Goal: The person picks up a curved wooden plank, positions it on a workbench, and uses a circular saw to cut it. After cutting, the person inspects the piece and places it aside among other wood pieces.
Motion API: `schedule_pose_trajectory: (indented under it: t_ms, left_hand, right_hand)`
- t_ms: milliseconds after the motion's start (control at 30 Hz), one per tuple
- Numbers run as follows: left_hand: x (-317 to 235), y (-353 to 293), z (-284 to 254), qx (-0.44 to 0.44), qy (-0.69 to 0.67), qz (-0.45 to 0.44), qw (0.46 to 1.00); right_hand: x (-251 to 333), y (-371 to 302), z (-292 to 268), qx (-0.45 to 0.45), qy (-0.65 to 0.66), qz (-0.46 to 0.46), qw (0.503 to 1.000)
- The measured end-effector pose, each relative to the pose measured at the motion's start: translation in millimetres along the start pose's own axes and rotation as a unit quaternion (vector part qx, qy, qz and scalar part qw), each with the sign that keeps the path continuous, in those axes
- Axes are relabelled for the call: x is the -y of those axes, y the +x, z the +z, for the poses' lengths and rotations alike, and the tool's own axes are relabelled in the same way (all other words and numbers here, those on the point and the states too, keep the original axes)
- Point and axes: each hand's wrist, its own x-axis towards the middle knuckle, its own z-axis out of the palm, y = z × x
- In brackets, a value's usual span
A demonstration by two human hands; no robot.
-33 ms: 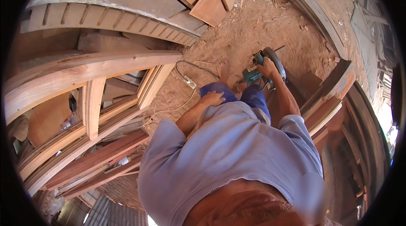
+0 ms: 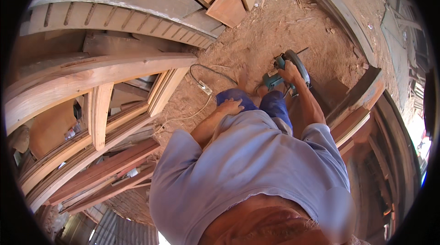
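Observation:
My right hand (image 2: 288,71) is wrapped round the handle of a teal circular saw (image 2: 273,81), low in front of my right leg. A dark curved guard arches over the saw's right side, and a thin rod sticks out at its far end. The blade's lower part is hidden. My left hand (image 2: 230,107) lies on my left thigh, over the blue trousers (image 2: 238,97), with its fingers loosely stretched and nothing visible in them. Left of my knee, a white power strip (image 2: 206,88) lies on the ground with a dark cord plugged in.
A wooden frame (image 2: 101,73) stands at the left. Behind it is a bench (image 2: 114,18) with a slotted edge and boards (image 2: 228,6) on top. Stacked thick timbers (image 2: 355,103) rise at my right. Sawdust and wood chips cover the ground (image 2: 293,25); a long beam (image 2: 341,13) lies beyond.

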Motion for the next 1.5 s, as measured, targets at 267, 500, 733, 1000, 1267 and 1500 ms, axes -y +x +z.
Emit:
schedule_pose_trajectory:
  t_ms: [267,500,733,1000,1267,1500]
  left_hand:
    - [-50.7,14.5,5.1,-0.106,-0.071,-0.132,0.983]
    - [-76.5,58.2,-6.0,-0.212,-0.106,-0.287,0.928]
    - [-62.9,75.1,-11.0,-0.267,-0.122,-0.353,0.888]
    - [-49.5,77.0,-9.9,-0.287,-0.157,-0.377,0.867]
    - [-40.5,78.2,-8.0,-0.307,-0.172,-0.391,0.85]
    - [-39.2,82.5,1.4,-0.312,-0.157,-0.408,0.844]
  right_hand:
    - [1.5,139.8,8.5,0.069,-0.166,0.012,0.984]
    - [-55.0,279.1,46.1,0.094,-0.278,0.054,0.954]
    - [-86.5,379.2,84.3,0.08,-0.374,0.064,0.922]
    - [-62.3,430.7,164.9,0.171,-0.407,0.061,0.895]
    - [-59.5,427.6,272.8,0.147,-0.448,-0.119,0.874]
    - [-66.7,452.9,335.3,0.194,-0.438,-0.112,0.87]
